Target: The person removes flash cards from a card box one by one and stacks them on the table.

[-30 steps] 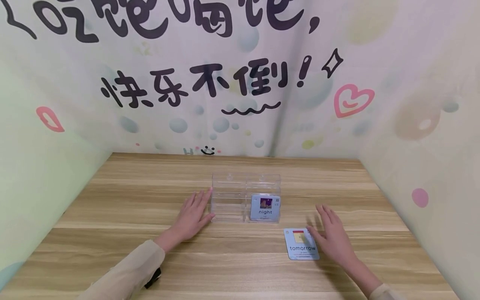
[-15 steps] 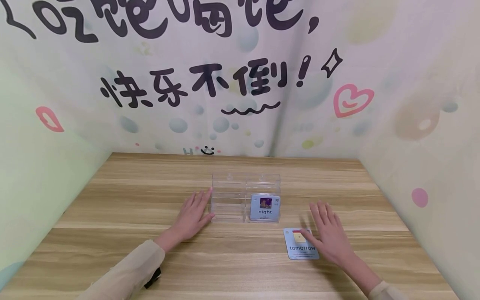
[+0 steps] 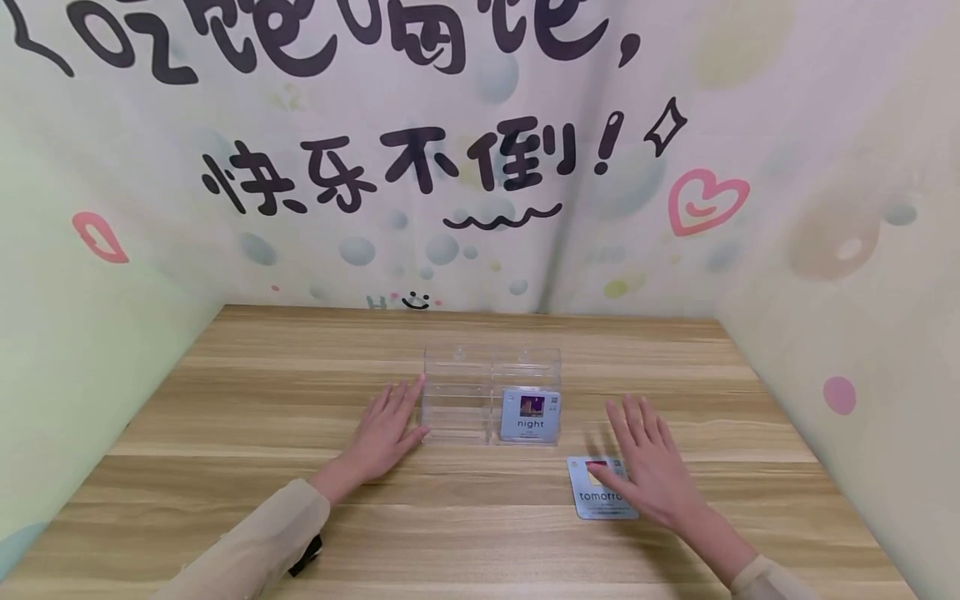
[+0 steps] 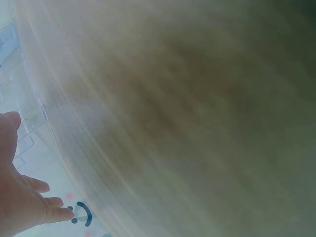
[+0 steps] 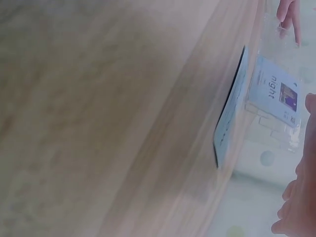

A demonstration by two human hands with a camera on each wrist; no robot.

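Note:
A clear plastic card rack with two columns of pockets stands on the table. Its lower right pocket holds a blue "night" card. My left hand rests at the rack's left side, its fingertips and thumb right at the edge. To the right, a blue "tomorrow" card lies flat on the table. Over it hovers my right hand with fingers spread and straight; the thumb hides part of the card's picture and word. In the right wrist view, the flat card shows below the fingers.
The wood-grain table meets a printed cloth backdrop at the back, with side walls left and right. A small black object sits by the left sleeve.
My right hand has shifted left and slightly forward, its thumb passing further over the "tomorrow" card. The left hand, rack and both cards stay where they were.

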